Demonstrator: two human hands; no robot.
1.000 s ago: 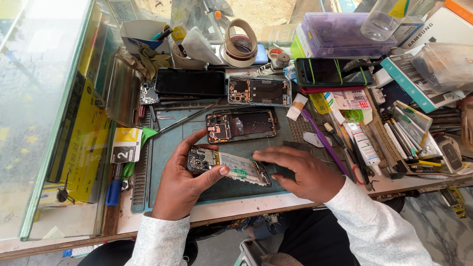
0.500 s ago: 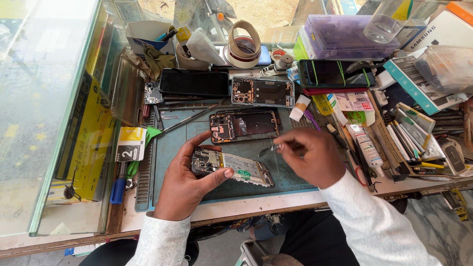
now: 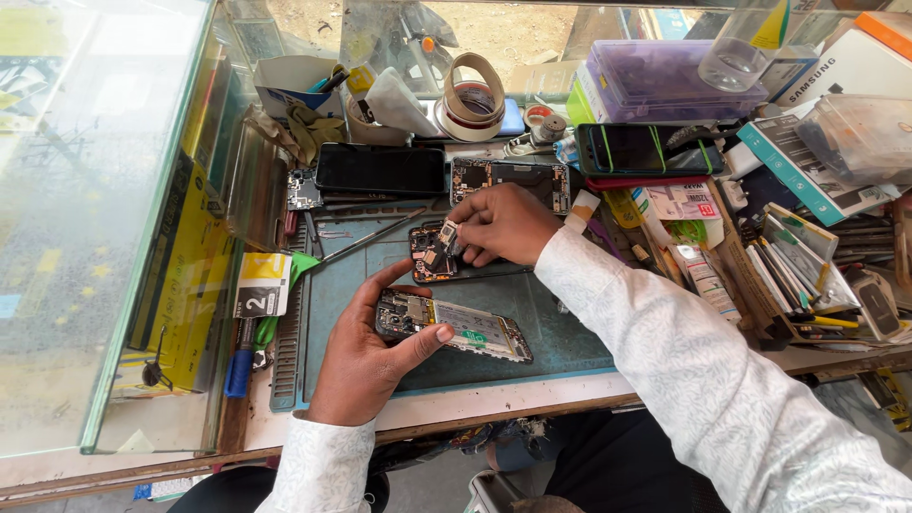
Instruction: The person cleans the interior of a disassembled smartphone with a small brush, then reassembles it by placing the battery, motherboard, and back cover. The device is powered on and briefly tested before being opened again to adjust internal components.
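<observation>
Green-blue rubber of the work mat (image 3: 570, 342) carries the opened phones on the desk (image 3: 456, 407). The left hand (image 3: 366, 366) holds the near opened phone (image 3: 454, 327) at its left end, thumb pressed on the board and fingers curled under the edge, so its grip is closed around the frame. The right hand (image 3: 503, 223) is farther away, over the second opened phone (image 3: 442, 256), and its fingertips pinch a small metal part (image 3: 446, 236) just above that phone. I judge that the step in hand is moving a small part between the two phones. The next move calls for a fine pinch and exact placing, with the near phone kept steady.
</observation>
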